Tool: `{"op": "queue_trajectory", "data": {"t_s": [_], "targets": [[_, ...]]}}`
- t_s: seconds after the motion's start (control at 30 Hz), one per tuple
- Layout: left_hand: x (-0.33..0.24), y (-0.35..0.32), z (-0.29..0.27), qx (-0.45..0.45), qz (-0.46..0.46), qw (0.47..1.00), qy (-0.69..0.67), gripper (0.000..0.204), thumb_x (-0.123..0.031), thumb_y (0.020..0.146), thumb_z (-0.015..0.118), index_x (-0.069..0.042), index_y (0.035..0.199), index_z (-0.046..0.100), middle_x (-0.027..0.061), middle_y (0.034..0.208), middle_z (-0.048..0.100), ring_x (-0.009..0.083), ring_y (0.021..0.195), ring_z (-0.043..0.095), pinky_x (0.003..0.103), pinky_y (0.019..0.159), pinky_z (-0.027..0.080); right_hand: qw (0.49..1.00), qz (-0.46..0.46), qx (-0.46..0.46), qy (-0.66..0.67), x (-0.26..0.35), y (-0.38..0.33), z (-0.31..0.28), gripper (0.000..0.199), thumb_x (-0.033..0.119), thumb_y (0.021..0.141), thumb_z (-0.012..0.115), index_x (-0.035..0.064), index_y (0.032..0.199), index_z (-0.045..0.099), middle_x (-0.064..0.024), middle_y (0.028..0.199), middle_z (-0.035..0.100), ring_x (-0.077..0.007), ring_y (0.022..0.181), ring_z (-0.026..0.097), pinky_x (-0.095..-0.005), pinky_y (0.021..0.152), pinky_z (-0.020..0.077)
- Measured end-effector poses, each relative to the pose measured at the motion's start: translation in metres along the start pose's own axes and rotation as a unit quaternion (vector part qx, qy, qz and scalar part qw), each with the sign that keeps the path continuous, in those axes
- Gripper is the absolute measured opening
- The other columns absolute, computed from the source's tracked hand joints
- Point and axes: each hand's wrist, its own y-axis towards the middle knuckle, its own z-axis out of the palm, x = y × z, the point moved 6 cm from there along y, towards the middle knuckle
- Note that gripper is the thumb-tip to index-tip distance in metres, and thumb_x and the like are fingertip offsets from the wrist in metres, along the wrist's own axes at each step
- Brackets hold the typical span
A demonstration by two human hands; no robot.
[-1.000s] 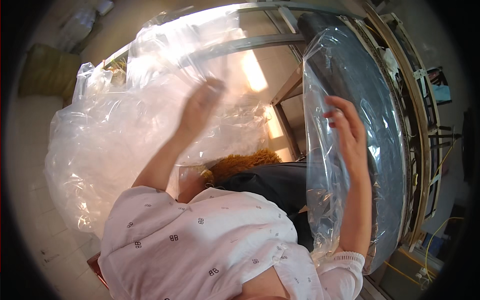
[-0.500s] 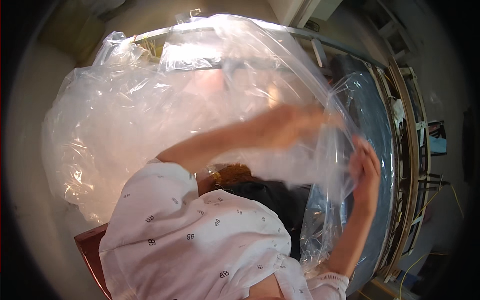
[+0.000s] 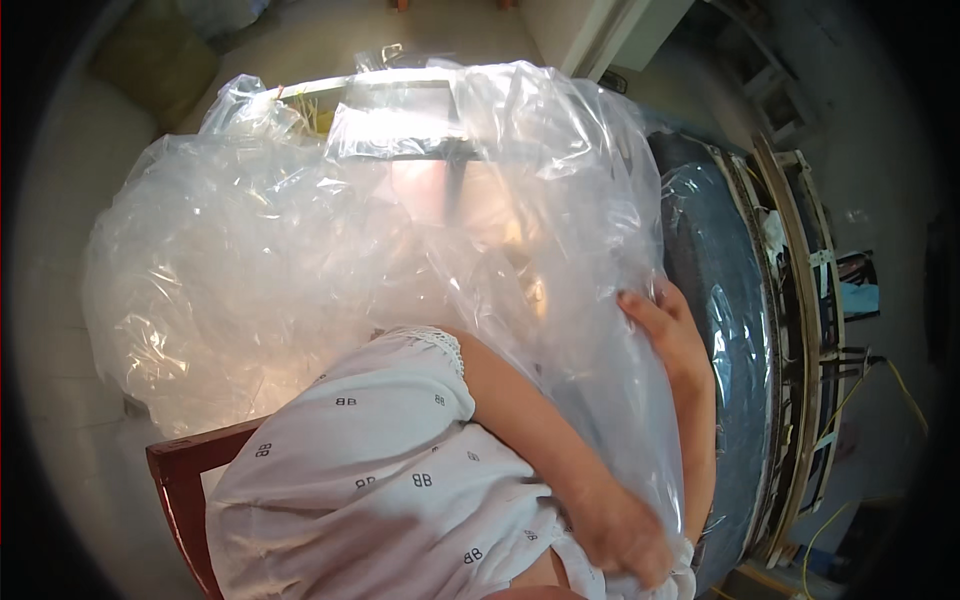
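A large sheet of clear plastic film (image 3: 590, 230) spreads over the work surface before me and hangs down toward my lap. At its right edge, my right hand (image 3: 668, 330) holds the film, with the thumb lying across it and the other fingers partly hidden. My left arm crosses in front of my body. Low down by the film's near end, my left hand (image 3: 625, 540) is closed with curled fingers, slightly blurred, and appears to grip the film. A crumpled heap of clear plastic (image 3: 220, 260) bulges on the left side.
A dark grey roll (image 3: 725, 330) wrapped in shiny film lies to the right, beside a long wooden frame (image 3: 800, 250). A reddish-brown chair part (image 3: 185, 460) stands at lower left. A yellow cord (image 3: 905, 390) hangs at far right; a metal bar (image 3: 370, 78) runs along the back.
My left hand has swung from beside the right hand down toward my body. The raised film has come down over the work surface; my right hand has shifted slightly left.
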Motion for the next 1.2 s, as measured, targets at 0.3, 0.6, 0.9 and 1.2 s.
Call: {"op": "queue_trajectory", "data": {"t_s": [0.3, 0.6, 0.9, 1.2], "targets": [[-0.014, 0.047, -0.171, -0.292, -0.137, 0.890, 0.322, 0.054, -0.005, 0.084, 0.048, -0.003, 0.133, 0.027, 0.0190, 0.082, 0.054, 0.0350, 0.066, 0.055, 0.041, 0.056, 0.045, 0.786, 0.334, -0.467, -0.229, -0.036, -0.245, -0.103, 0.056, 0.040, 0.086, 0.051, 0.0013, 0.126, 0.043, -0.0154, 0.123, 0.049, -0.0250, 0.110, 0.048, -0.0320, 0.093, 0.0382], [0.238, -0.018, 0.016, -0.019, -0.441, 0.897, 0.004, 0.022, -0.019, 0.088, 0.048, -0.006, 0.103, 0.056, 0.0096, 0.067, 0.054, 0.0171, 0.061, 0.052, 0.029, 0.060, 0.042, 0.130, 0.696, -0.614, -0.350, -0.025, -0.844, 0.138, 0.052, 0.038, 0.087, 0.050, 0.0021, 0.124, 0.046, -0.0151, 0.123, 0.049, -0.0269, 0.113, 0.047, -0.0327, 0.093, 0.0375], [0.260, 0.072, 0.046, 0.027, -0.369, 0.919, 0.137, 0.019, -0.019, 0.082, 0.050, -0.004, 0.088, 0.060, 0.0141, 0.074, 0.061, 0.0286, 0.068, 0.058, 0.034, 0.062, 0.044, 0.594, 0.176, -0.771, -0.148, -0.061, -0.568, 0.005, 0.028, 0.007, 0.089, 0.042, -0.0017, 0.112, 0.055, -0.0114, 0.111, 0.058, -0.0179, 0.104, 0.053, -0.0302, 0.091, 0.0390], [0.187, 0.101, 0.012, 0.154, -0.306, 0.917, 0.202, 0.016, -0.009, 0.074, 0.055, -0.006, 0.088, 0.062, 0.0090, 0.080, 0.056, 0.0234, 0.070, 0.057, 0.033, 0.062, 0.044, 0.816, -0.016, -0.565, 0.121, -0.132, -0.349, -0.121, 0.013, 0.009, 0.083, 0.055, 0.0026, 0.091, 0.062, -0.0060, 0.071, 0.063, -0.0144, 0.060, 0.059, -0.0249, 0.054, 0.0431]]}}
